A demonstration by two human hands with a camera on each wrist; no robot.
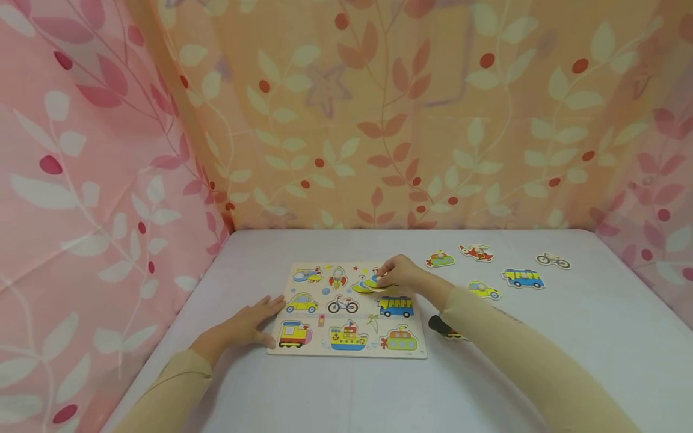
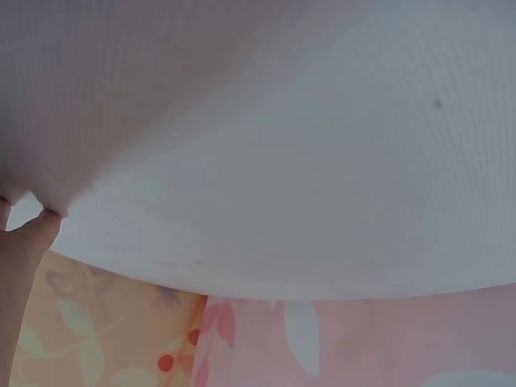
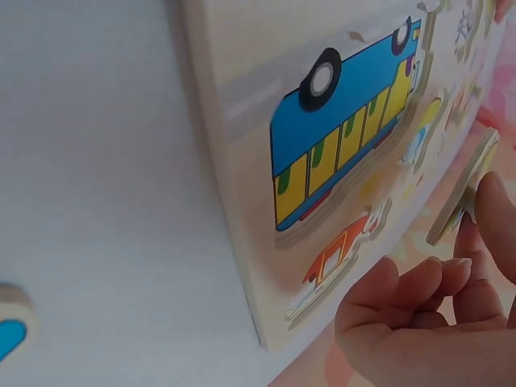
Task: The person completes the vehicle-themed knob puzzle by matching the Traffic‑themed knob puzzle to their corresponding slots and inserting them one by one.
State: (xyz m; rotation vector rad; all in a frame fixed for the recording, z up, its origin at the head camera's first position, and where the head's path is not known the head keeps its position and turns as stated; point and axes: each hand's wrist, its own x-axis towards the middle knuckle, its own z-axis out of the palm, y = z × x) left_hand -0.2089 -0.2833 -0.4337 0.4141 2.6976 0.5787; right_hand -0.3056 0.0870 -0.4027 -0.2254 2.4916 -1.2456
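A wooden puzzle board (image 1: 346,353) with vehicle pictures lies on the white table. My left hand (image 1: 246,325) rests at its left edge, fingers spread and thumb near the lower corner; only a little of this hand (image 2: 24,258) shows in the left wrist view. My right hand (image 1: 403,276) is over the board's upper right part and pinches a thin yellow-and-blue flying saucer puzzle piece (image 1: 372,281). In the right wrist view, this tilted piece (image 3: 466,189) is between thumb and fingers, apart from the board. A similar saucer picture shows just left of it.
Right of the board lie loose pieces: submarine (image 1: 441,259), helicopter (image 1: 477,253), bicycle (image 1: 553,260), bus (image 1: 523,278) and car (image 1: 483,290). A black object (image 1: 441,326) lies partly under the right sleeve. Patterned curtains (image 1: 346,120) stand behind and beside the table.
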